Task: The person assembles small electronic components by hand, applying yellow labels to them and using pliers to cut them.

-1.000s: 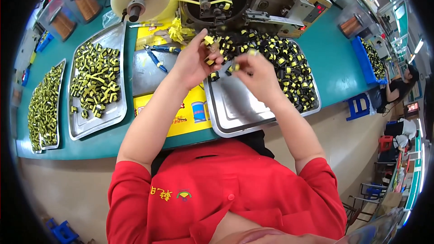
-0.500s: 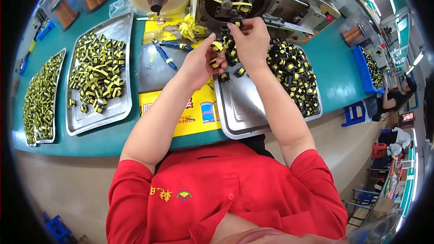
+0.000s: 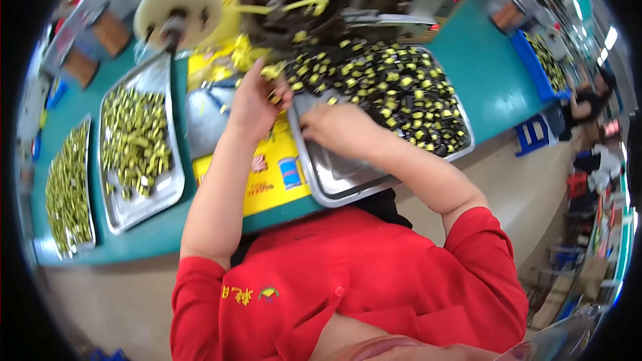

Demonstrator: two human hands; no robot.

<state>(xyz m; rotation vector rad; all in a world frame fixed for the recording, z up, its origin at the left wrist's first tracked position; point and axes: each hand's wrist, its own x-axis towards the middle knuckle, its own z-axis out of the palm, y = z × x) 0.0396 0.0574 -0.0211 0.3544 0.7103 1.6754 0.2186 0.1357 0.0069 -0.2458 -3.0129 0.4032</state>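
Note:
My left hand [image 3: 257, 103] is closed around a few small black-and-yellow coils [image 3: 275, 97], held up left of the right-hand metal tray [image 3: 321, 190]. Low over that tray's bare left part is my right hand [image 3: 341, 130], its fingers curled down and together. What they hold, if anything, is hidden. Heaped in the tray beyond and to the right of this hand are many black coils with yellow tops [image 3: 408, 93]. Behind my hands stands a taping machine [image 3: 304, 0], blurred, with a yellow tape strip [image 3: 304, 5] across its round head.
Two metal trays of yellow-wrapped coils [image 3: 137, 137] lie on the left of the green table [image 3: 495, 73]. Blue-handled pliers [image 3: 217, 97] rest on a metal plate left of my left hand. A white reel [image 3: 177, 10] stands behind. A blue bin [image 3: 538, 60] sits far right, near another person.
My right hand has left the machine's head and come down, nearer to me, over the tray. My left hand has shifted left in the picture, still holding coils. The whole view has turned somewhat.

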